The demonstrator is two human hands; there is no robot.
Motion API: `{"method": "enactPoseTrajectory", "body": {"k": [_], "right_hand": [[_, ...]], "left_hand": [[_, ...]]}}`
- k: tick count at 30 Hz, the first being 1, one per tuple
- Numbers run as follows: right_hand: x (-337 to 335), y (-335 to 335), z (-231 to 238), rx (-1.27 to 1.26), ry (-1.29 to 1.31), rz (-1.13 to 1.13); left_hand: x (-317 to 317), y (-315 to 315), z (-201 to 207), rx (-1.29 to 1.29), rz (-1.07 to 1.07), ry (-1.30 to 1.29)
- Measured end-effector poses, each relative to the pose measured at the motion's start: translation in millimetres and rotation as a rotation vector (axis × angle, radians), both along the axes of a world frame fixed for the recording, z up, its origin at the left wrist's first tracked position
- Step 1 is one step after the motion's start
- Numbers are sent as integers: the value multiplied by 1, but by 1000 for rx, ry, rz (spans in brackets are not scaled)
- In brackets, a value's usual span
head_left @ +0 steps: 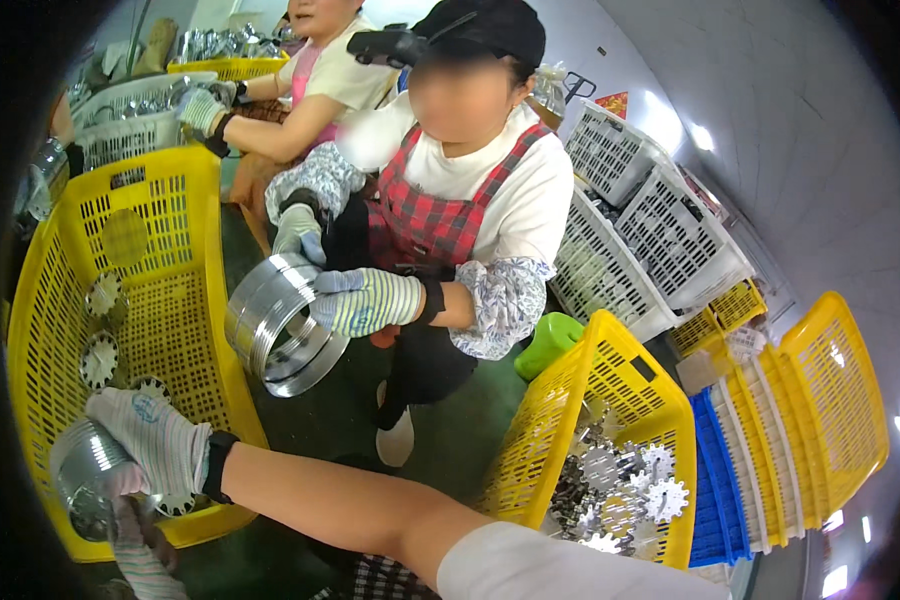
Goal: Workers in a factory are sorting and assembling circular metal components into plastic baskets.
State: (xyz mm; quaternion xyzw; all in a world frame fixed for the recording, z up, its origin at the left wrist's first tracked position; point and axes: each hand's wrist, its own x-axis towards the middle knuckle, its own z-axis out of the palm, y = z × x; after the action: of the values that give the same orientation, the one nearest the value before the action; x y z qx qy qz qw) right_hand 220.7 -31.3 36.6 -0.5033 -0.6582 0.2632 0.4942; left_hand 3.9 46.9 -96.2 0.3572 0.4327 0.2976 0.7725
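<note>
Cylinder [78, 468], shiny, over yellow basket [195, 166]'s near end. My right hand [157, 438] grips it; left hand [140, 548] at its lower edge, grip unclear. Risk: smooth metal could slip, striking notched discs [101, 296].

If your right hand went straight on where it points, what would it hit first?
Beyond the round metal part it grips, your right hand would probably meet the yellow crate's left wall, though depth is unclear.
</note>
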Motion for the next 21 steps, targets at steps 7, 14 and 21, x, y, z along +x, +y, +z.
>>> {"method": "enactPoseTrajectory", "body": {"k": [7, 14, 21], "right_hand": [[-34, 5, 4, 449, -231, -209], [-44, 1, 14, 25, -135, -290], [-29, 1, 18, 109, 63, -88]], "left_hand": [[12, 18, 60, 22, 352, -93], [4, 16, 58, -142, 54, -167], [-29, 49, 40, -373, -491, -327]]}}
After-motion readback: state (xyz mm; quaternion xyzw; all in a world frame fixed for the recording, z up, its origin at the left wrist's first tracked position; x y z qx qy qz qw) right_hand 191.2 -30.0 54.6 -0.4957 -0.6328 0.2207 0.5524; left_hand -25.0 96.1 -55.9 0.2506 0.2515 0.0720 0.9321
